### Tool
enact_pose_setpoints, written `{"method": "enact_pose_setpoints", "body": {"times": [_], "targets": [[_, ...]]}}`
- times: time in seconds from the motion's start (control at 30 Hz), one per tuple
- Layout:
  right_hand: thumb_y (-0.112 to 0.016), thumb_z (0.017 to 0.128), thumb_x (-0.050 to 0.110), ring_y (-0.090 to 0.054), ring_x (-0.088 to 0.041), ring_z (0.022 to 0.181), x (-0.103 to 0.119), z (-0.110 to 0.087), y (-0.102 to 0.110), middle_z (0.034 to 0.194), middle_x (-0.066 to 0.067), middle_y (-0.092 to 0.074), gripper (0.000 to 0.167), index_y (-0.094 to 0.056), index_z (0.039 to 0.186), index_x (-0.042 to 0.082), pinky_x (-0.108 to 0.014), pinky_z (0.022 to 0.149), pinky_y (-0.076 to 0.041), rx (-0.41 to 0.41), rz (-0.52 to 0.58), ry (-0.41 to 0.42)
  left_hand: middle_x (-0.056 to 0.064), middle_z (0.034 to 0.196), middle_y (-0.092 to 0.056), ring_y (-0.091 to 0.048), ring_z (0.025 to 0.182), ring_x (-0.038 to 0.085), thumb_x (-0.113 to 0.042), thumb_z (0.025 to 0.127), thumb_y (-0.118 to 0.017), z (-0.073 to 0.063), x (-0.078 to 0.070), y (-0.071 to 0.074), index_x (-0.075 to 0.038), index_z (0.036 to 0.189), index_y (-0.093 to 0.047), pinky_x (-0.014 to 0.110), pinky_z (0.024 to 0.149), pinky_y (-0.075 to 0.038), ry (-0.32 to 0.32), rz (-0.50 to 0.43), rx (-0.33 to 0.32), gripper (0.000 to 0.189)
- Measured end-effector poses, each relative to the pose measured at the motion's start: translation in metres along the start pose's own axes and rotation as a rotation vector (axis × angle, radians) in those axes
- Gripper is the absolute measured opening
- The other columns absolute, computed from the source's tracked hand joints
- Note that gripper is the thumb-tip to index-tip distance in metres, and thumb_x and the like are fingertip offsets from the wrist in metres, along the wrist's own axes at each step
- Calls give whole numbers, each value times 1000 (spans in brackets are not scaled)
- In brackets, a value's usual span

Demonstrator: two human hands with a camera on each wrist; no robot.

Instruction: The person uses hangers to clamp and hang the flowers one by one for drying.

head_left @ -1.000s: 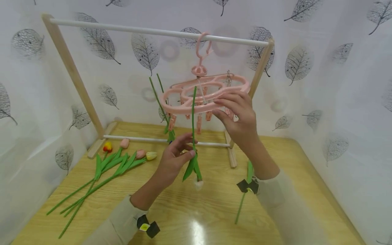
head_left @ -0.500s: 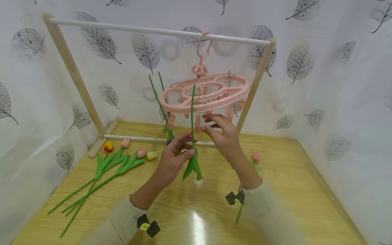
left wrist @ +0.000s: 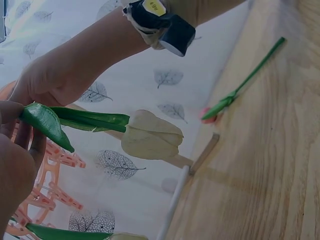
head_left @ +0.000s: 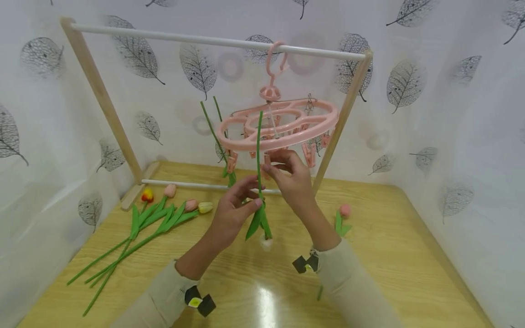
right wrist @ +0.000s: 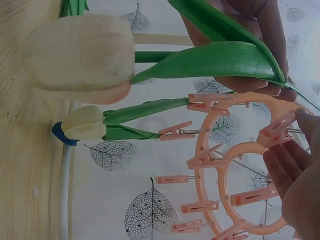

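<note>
White tulip (head_left: pixel 255 223), head down at frame centre, is pinched in left hand (head_left: pixel 234 207), pink peg (right wrist: pixel 276 132) in right hand (head_left: pixel 292 180), seemingly lining up; clipping calls for squeezing peg open.

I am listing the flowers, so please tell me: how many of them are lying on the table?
5. On the left: a red-yellow flower, a pink flower, another pink flower and a yellow flower. On the right: a third pink flower. Some may be hidden.

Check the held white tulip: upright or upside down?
Upside down: the white tulip has its bloom below the left hand, stem pointing up.
</note>
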State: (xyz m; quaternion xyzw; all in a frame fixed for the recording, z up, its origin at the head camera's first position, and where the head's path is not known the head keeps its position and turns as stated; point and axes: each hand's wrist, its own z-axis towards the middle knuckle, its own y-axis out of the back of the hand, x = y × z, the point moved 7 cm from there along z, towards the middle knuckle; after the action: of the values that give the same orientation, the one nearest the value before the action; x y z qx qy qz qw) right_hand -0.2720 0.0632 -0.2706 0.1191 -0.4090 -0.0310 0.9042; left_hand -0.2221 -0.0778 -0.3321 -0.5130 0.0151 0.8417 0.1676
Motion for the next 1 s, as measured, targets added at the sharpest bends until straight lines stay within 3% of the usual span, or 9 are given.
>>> {"method": "enact_pose_setpoints", "body": {"times": [0.2,0.37,0.57,0.67,0.8,1.0], "targets": [[-75,92,13,-66,-24,105,2,-2,-1,117,-11,-65,34,-59,119,1,-33,96,-55,5,19,-22,5,126,-61,-57,105,18,4,96,-62,1,0,1,-2,144,-49,21,81,-55,-6,22,-3,50],[-75,91,13,-66,-22,106,7,-4,-2,117,-10,-67,29,-63,115,1,-30,96,-55,-5,-4,16,13,128,-60,-57,105,19,2,97,-62,1,1,2,-8,143,-51,22,82,-55,-3,16,-1,48],[-75,89,7,-67,-21,107,15,-8,2,117,-14,-67,21,-66,107,-2,-32,94,-57,-41,12,137,9,126,-61,-57,105,18,2,97,-61,2,-2,2,-6,143,-51,22,82,-55,-4,32,-29,48],[-75,87,1,-69,-21,101,19,-9,6,112,-17,-68,20,-67,104,-6,-33,90,-58,-89,43,202,16,130,-59,-57,105,17,2,97,-61,5,-5,0,-3,144,-49,23,83,-55,-25,55,-52,49],[-74,86,-3,-70,-17,97,20,-9,11,106,-19,-68,18,-70,104,-8,-28,87,-59,-159,70,225,22,135,-55,-57,106,17,-1,98,-61,13,-10,-4,-6,147,-48,25,87,-55,-59,80,-82,51],[-73,89,-2,-68,-19,99,19,-12,13,109,-17,-67,17,-72,104,-8,-27,88,-58,-214,97,194,6,128,-59,-58,104,17,1,99,-59,22,-16,-2,-8,145,-49,25,87,-56,-124,60,-128,48]]}}
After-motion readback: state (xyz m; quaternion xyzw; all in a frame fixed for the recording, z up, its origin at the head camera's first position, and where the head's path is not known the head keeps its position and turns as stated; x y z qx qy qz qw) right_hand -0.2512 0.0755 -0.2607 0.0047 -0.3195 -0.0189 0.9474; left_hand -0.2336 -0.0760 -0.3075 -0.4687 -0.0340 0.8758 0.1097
